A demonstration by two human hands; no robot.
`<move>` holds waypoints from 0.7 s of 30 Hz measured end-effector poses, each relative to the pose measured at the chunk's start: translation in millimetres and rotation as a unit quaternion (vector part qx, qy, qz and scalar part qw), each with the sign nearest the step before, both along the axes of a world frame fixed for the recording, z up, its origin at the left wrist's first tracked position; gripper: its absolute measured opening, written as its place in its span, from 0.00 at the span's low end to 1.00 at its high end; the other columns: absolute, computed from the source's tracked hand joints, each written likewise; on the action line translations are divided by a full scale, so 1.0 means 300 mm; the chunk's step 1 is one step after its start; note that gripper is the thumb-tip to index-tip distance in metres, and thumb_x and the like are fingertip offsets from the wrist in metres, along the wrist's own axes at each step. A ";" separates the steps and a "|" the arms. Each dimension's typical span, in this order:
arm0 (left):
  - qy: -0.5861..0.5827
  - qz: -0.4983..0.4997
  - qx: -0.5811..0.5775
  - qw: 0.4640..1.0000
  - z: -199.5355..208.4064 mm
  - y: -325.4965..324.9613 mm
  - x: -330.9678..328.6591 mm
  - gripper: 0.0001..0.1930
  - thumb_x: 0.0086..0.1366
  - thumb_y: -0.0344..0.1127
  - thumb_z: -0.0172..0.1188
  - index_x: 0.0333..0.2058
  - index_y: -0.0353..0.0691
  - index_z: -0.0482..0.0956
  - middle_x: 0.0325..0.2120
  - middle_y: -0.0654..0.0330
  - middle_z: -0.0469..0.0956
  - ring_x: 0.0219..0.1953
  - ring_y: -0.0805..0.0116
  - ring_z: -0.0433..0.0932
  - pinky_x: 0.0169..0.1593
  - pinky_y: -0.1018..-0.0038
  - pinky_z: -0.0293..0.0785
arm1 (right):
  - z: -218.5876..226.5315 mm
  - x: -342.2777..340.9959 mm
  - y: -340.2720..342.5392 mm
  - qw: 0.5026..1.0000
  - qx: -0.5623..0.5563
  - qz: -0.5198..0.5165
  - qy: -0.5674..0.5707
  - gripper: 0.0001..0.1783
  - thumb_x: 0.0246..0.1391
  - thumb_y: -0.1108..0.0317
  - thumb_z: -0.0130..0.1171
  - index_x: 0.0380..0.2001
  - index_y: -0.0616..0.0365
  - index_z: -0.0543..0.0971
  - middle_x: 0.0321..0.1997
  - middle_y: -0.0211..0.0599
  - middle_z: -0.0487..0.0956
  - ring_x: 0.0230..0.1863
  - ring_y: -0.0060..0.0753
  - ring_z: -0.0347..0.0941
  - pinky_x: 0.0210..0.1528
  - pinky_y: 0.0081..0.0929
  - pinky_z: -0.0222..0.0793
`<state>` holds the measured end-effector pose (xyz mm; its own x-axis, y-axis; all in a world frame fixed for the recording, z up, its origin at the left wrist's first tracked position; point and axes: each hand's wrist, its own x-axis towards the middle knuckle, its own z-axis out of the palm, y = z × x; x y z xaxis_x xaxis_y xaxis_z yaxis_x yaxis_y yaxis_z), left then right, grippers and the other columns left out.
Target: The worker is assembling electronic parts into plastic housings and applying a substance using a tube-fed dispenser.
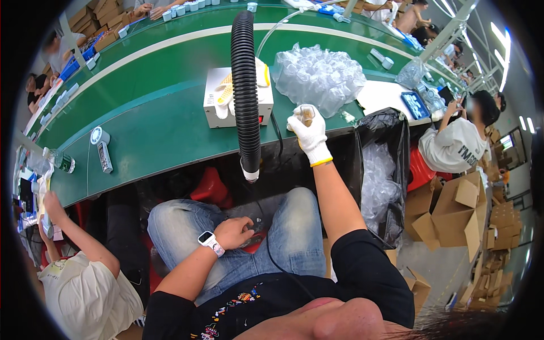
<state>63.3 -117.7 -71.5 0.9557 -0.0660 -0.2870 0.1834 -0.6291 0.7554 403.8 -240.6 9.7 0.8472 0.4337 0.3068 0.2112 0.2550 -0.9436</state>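
My right hand (310,131), in a white knit glove with a yellow cuff, rests near the front edge of the green table. Its fingers are curled closed, with a small clear or brownish patch showing between them that I cannot make out. Just beyond it lies a large heap of clear plastic pieces (319,76). My bare left hand (233,233) lies on my thigh, fingers loosely stretched and holding nothing; a white watch (210,243) is on that wrist. Between the hands hangs a black corrugated hose (245,90), in front of a white box-shaped device (214,116) with another glove (224,96) on top.
A black bag (391,127) with clear plastic pieces hangs right of my right arm. On the left are a white and blue handheld device (102,148) and a plastic bottle (61,160). Co-workers sit on both sides. Open cardboard boxes (459,209) stand on the right floor.
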 end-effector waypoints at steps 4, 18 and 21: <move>0.002 0.001 0.002 1.000 0.008 0.003 0.001 0.18 0.66 0.43 0.63 0.49 0.37 0.80 0.34 0.52 0.85 0.40 0.50 0.84 0.45 0.59 0.79 | -0.007 0.000 -0.003 0.999 -0.024 -0.012 -0.023 0.13 0.53 0.81 0.66 0.39 0.58 0.75 0.32 0.31 0.76 0.29 0.25 0.76 0.35 0.25 0.75; 0.013 0.025 -0.032 0.999 0.021 0.005 0.013 0.17 0.67 0.41 0.64 0.49 0.36 0.81 0.34 0.52 0.86 0.36 0.54 0.86 0.42 0.62 0.80 | -0.012 0.007 -0.002 1.000 -0.013 -0.016 -0.018 0.13 0.53 0.81 0.67 0.39 0.58 0.76 0.31 0.31 0.77 0.29 0.25 0.76 0.35 0.25 0.76; 0.001 0.036 -0.036 0.999 0.021 0.004 0.017 0.17 0.66 0.40 0.64 0.48 0.36 0.81 0.34 0.52 0.85 0.35 0.56 0.86 0.41 0.63 0.81 | -0.016 0.013 -0.005 0.999 -0.015 -0.018 -0.024 0.13 0.53 0.81 0.67 0.40 0.58 0.76 0.32 0.31 0.77 0.29 0.25 0.76 0.35 0.25 0.76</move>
<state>68.5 -116.6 -65.4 0.9581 -0.0179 -0.2860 0.2277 -0.5581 0.7979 407.7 -242.2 5.0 0.8468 0.4132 0.3349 0.2654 0.2174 -0.9393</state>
